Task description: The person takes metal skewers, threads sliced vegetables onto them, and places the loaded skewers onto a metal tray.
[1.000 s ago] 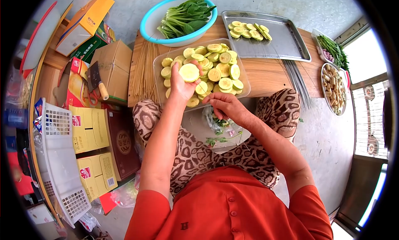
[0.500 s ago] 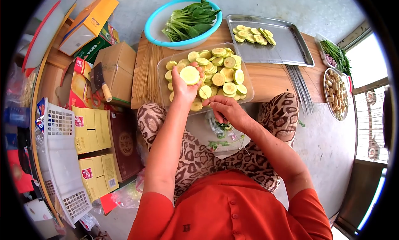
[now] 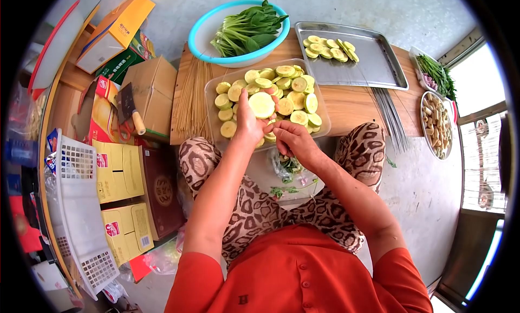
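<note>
My left hand (image 3: 248, 126) holds up a round, pale green zucchini slice (image 3: 261, 104) over the near edge of a clear plastic tray (image 3: 212, 99) full of several more slices (image 3: 287, 86). My right hand (image 3: 295, 141) is pinched at the slice's lower right edge, touching the left hand's fingers. Whether it holds something thin is hidden. A metal tray (image 3: 374, 61) at the back right carries a short row of slices (image 3: 329, 46). Both trays rest on a low wooden table (image 3: 352, 99) in front of my knees.
A blue-rimmed bowl (image 3: 197, 37) of leafy greens stands at the back. Bamboo skewers (image 3: 190, 96) lie left of the clear tray, metal skewers (image 3: 389, 115) to its right. A cleaver (image 3: 130, 107) rests on cardboard boxes (image 3: 154, 80) at left. A bag of scraps (image 3: 287, 167) sits between my knees.
My left hand has carried the slice to the right and nearer, and my right hand has risen to meet it. The two hands now touch.
</note>
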Demonstrator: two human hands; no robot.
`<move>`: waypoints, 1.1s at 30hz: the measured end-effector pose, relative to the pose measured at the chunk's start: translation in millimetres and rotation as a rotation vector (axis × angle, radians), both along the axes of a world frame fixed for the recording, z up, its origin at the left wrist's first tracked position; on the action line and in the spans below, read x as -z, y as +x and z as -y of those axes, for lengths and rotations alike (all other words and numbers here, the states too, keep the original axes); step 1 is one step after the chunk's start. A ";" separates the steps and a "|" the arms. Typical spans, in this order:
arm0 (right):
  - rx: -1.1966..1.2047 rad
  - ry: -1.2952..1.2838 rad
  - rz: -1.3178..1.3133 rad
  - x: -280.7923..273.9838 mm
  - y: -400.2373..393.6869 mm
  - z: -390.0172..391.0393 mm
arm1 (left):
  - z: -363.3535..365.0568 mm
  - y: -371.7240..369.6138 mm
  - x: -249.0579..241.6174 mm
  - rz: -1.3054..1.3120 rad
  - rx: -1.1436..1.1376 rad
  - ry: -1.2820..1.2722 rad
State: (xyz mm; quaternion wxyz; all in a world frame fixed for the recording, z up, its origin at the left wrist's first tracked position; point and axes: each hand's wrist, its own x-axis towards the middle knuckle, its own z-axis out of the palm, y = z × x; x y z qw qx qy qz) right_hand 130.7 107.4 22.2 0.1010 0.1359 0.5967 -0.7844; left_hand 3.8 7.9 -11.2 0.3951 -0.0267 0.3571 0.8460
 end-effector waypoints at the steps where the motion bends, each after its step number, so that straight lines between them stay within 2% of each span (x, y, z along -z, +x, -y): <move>1: 0.010 0.006 0.005 0.4 -0.2 -0.2 | -0.5 1.1 -0.9 0.002 0.000 0.001; 4: 0.050 0.046 -0.072 9.7 -4.6 -0.2 | -2.6 6.0 -2.7 -0.025 0.014 -0.048; 10: 0.032 0.029 -0.066 17.3 -8.0 -3.1 | -2.6 11.4 -14.7 -0.064 0.017 0.013; 16: -0.042 0.072 -0.165 19.4 -3.4 -4.6 | -2.9 16.3 -28.5 -0.412 -0.121 -0.020; 29: -0.058 0.252 -0.198 19.3 2.8 -2.5 | 2.7 12.1 -26.6 -0.428 -0.145 -0.014; 31: -0.075 0.302 -0.207 20.9 7.5 0.0 | 7.0 1.7 -25.8 -0.384 -0.211 0.086; 33: -0.095 0.376 -0.202 16.7 11.9 0.4 | 11.5 -3.9 -27.4 -0.340 -0.279 0.070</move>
